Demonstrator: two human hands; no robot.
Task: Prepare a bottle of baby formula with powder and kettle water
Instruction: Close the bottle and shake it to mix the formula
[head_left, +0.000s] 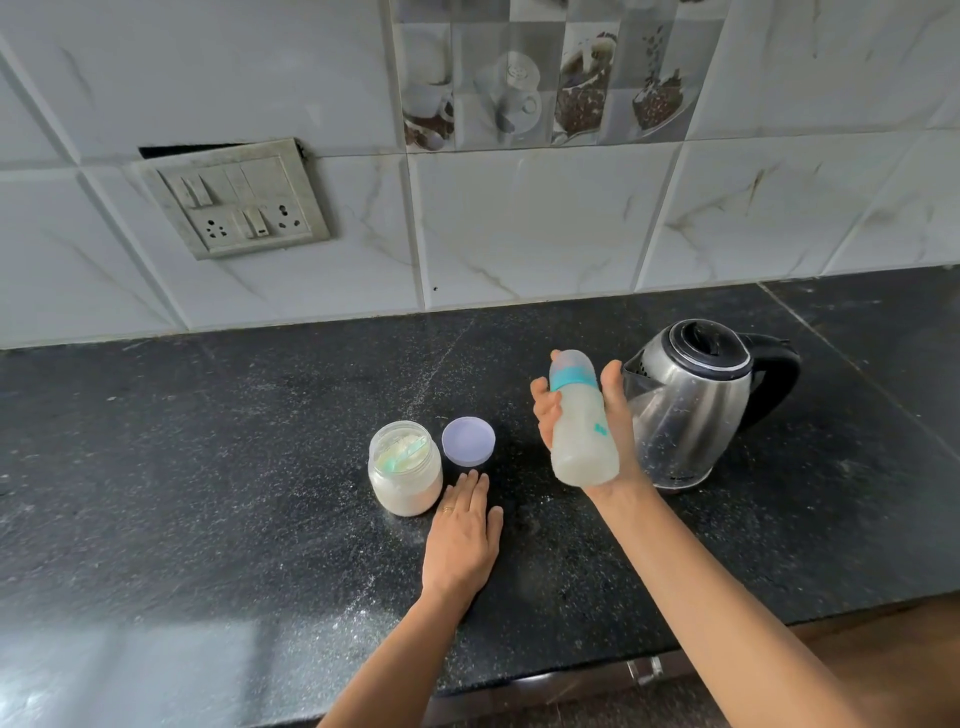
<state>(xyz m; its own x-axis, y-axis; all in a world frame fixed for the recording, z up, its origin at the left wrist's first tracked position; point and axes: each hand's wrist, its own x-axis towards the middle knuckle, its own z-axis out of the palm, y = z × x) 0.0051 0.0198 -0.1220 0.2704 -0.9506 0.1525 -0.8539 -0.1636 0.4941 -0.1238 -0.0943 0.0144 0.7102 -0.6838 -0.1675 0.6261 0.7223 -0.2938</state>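
My right hand (621, 415) grips a baby bottle (579, 421) above the black counter. The bottle has a teal collar and a clear cap, holds milky white liquid, and tilts with its top to the upper left. My left hand (464, 535) lies flat on the counter, palm down with fingers together, holding nothing. Just left of its fingertips stands an open jar of white powder (405, 475) with a pale green scoop inside. The jar's lilac lid (468, 440) lies on the counter beyond my left fingers. A steel kettle (698, 402) with a black lid and handle stands right behind the bottle.
The black speckled counter (208, 493) runs to a tiled wall. A switch and socket plate (236, 200) sits on the wall at the left. White powder is dusted over the counter surface. The counter's front edge (519, 680) is near me, with a drawer handle below it.
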